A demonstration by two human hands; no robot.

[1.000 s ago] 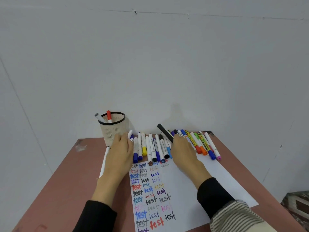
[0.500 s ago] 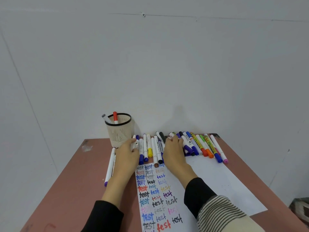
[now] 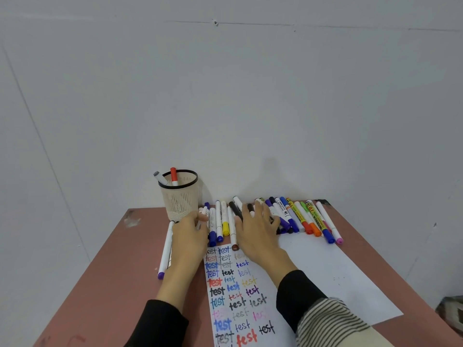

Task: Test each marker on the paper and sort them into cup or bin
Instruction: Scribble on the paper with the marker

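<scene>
Markers are lined up along the far edge of the tabletop; the black marker, lifted a second ago, is laid back among them. Left hand pinches a white marker; right hand rests flat, fingers spread. Another pick appears to be under way.

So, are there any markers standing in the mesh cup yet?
Yes, two markers stand in the mesh cup: a grey-capped marker leaning on its rim and an orange-capped marker beside it.
</scene>
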